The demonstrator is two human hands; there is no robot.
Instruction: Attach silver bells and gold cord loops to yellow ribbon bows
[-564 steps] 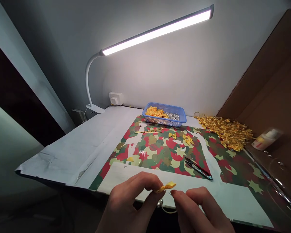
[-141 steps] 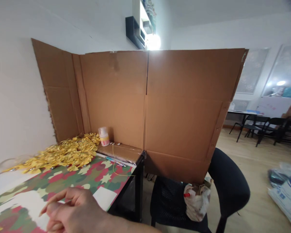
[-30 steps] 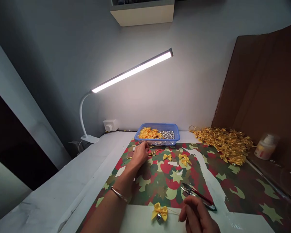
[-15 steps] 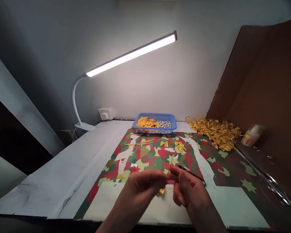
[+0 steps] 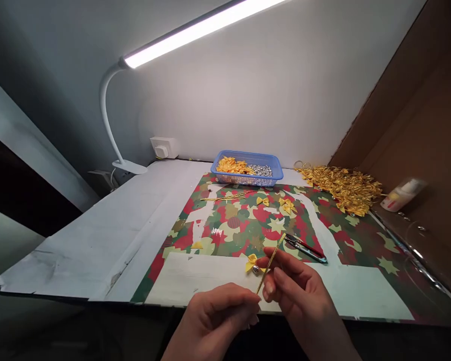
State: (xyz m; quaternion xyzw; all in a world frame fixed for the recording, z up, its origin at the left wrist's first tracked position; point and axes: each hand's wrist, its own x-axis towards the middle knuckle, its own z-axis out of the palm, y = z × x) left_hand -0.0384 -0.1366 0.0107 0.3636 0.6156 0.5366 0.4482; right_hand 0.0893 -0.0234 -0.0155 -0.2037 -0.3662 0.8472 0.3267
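Note:
A short length of gold cord (image 5: 273, 256) slants up between my hands. My left hand (image 5: 221, 317) pinches its lower end with thumb and fingertips. Further up, my right hand (image 5: 302, 296) has its fingers closed around the cord, whose tip sticks out above them. Just behind my fingers a yellow ribbon bow (image 5: 251, 261) lies on the pale board strip, with a silver bell (image 5: 256, 269) at it; my right fingers partly hide the bow. Thread snips (image 5: 307, 249) rest on the patterned sheet beyond my right hand.
A blue basket (image 5: 247, 181) at the back holds yellow bows and silver bells. Gold cords (image 5: 225, 198) and loose bows (image 5: 286, 205) lie on the sheet. Right stand a heap of gold bows (image 5: 342, 186), a white bottle (image 5: 400, 195) and a cardboard wall (image 5: 417, 120). A lamp (image 5: 105, 115) overhangs the left.
My view has tilted downward. My left hand has moved lower, to the cord's bottom end, and more of the cord shows between my hands. The bow with its bell is more exposed.

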